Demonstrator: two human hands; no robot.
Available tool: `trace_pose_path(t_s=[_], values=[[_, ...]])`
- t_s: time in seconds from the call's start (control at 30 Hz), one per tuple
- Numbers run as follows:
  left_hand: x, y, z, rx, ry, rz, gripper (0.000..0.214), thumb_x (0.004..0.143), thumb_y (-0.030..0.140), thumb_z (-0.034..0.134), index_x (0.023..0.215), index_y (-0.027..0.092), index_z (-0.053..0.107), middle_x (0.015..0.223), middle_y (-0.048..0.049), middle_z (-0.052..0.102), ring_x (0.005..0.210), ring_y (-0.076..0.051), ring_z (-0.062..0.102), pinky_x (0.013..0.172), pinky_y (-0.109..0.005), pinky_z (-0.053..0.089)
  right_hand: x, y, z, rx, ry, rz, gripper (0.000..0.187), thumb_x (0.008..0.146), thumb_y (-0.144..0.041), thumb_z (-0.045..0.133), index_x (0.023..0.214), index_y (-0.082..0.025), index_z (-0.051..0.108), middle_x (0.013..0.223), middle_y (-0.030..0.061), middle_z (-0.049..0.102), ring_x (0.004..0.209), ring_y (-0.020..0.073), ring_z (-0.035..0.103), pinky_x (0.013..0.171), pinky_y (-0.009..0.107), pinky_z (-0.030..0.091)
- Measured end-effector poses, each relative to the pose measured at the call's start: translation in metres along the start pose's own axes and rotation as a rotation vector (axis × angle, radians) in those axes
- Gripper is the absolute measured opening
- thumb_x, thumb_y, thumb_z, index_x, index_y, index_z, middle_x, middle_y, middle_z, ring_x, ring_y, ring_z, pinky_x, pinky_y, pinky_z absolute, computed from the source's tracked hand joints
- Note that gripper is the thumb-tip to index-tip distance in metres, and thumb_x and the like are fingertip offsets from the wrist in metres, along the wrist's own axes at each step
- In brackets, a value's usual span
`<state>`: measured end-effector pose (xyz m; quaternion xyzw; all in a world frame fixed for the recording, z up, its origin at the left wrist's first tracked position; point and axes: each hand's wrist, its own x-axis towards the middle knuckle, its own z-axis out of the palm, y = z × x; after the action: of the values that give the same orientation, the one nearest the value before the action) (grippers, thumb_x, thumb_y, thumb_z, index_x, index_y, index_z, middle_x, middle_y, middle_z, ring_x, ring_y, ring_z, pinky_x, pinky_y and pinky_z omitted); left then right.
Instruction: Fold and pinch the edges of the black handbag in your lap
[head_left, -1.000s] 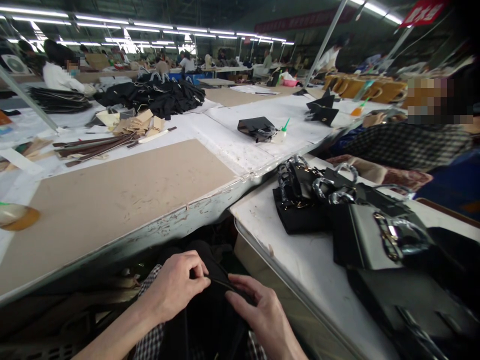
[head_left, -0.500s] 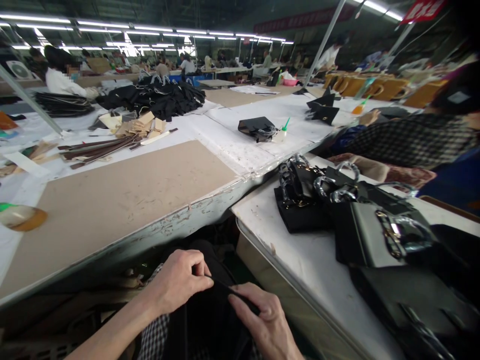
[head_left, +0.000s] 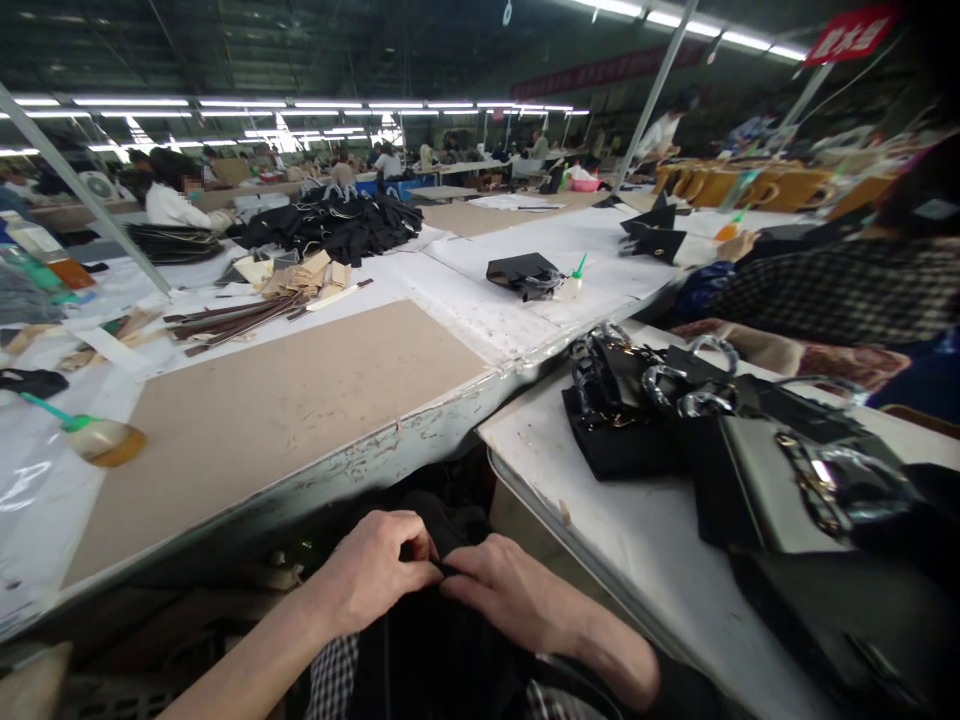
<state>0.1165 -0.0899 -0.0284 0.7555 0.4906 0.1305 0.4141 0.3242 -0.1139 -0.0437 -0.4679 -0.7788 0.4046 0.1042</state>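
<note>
Left hand [head_left: 382, 572]: fingers curled in, with the thumb and fingertips pinching the top edge of the black piece [head_left: 431, 655].
Right hand [head_left: 514, 598]: fingers bent, tips closed on the same edge, touching the left fingertips.
Black piece, position: in the lap, below the chipped table edge [head_left: 360, 462], over checked cloth [head_left: 330, 682].
Risk, grip: both pinches sit at one small spot. In my judgement an uneven pull could slip or crease the edge.
Risk, light: the work lies in shadow under the table, so a crooked fold could go unseen.
Risk, elbow: the right forearm passes just beside the side table [head_left: 600, 530], and a nudge could shift the handbags [head_left: 637, 415].
Black piece, material: matte, thin and limp. Leather or cloth, cannot tell.
Board [head_left: 277, 400]: brown, flat, scuffed.
Handbags: black, boxy and smooth, with glossy chain handles.
</note>
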Motion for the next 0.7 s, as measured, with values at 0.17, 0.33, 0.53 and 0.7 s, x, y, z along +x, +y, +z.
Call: trace_pose_path(t_s=[0.17,0.33,0.53,0.7], values=[[-0.011,-0.009,-0.012,-0.052,0.037,-0.018,0.017,0.077,0.02,0.075,0.065,0.02,0.062,0.09,0.0023,0.074,0.088,-0.018,0.067,0.083,-0.026,0.044,-0.004,0.004,0.002,0.131,0.027,-0.02,0.029,0.094,-0.021,0.053,0.065,-0.017,0.055,0.059,-0.0043,0.045,0.058,0.0107,0.046,0.057,0.022,0.033],[-0.01,-0.005,-0.008,-0.064,0.063,-0.008,0.019,0.079,0.021,0.075,0.065,0.02,0.061,0.086,0.0019,0.074,0.085,-0.017,0.067,0.079,-0.026,0.046,-0.01,0.006,0.003,0.169,0.056,-0.007,0.03,0.093,-0.022,0.053,0.064,-0.018,0.055,0.058,-0.0048,0.041,0.057,0.0106,0.043,0.056,0.022,0.032],[-0.007,0.0,-0.003,-0.018,0.104,-0.003,0.018,0.081,0.021,0.07,0.067,0.021,0.059,0.079,0.0012,0.073,0.078,-0.018,0.066,0.074,-0.027,0.046,-0.009,0.008,0.002,0.202,0.05,-0.003,0.03,0.093,-0.024,0.053,0.064,-0.018,0.054,0.059,-0.0049,0.043,0.058,0.0109,0.043,0.058,0.022,0.034],[-0.006,0.001,0.001,-0.038,0.105,-0.02,0.024,0.079,0.018,0.068,0.062,0.02,0.052,0.078,0.0006,0.072,0.076,-0.017,0.065,0.072,-0.028,0.044,-0.011,0.012,0.003,0.201,0.054,-0.039,0.031,0.095,-0.024,0.053,0.064,-0.018,0.051,0.059,-0.0053,0.039,0.057,0.0104,0.04,0.057,0.022,0.032]])
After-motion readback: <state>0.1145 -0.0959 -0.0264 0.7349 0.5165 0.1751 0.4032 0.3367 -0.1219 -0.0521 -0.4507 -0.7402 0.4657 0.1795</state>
